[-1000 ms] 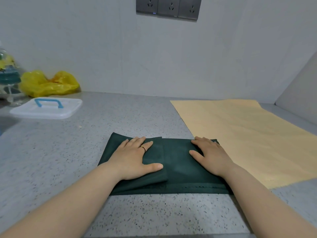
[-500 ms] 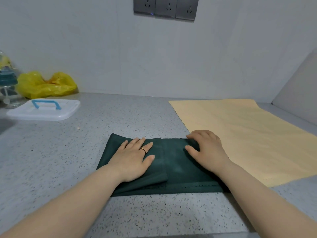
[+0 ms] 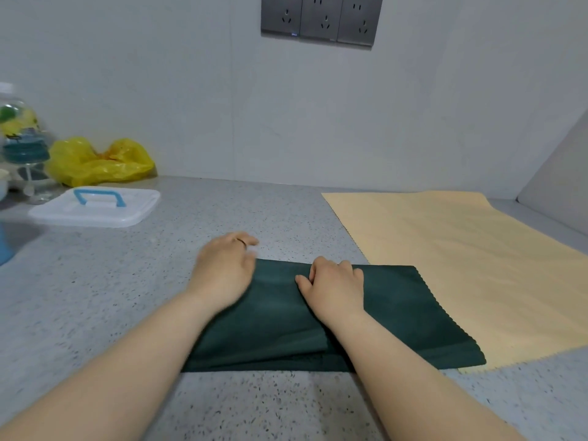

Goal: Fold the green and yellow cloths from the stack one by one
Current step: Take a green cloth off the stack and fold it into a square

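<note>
Right hand (image 3: 335, 288) is sliding left to mid-cloth while the left hand (image 3: 222, 272) is lifting off toward the far left corner of the dark green folded fabric cloth (image 3: 397, 313).
The green cloth is lying on the grey speckled worktop (image 3: 127, 297), its zigzag-cut right end overlapping the near left corner of the pale yellow flat-spread cloth (image 3: 461, 249). Its long axis is running leftward away from that yellow cloth. The right hand is curling its fingers over the far edge, apparently pinching it. The left hand is blurred with fingers bent, so I cannot tell whether it is gripping. Another fold of the green cloth seems to be starting, and the next move is calling for catching all layers together and carrying them across squarely.
</note>
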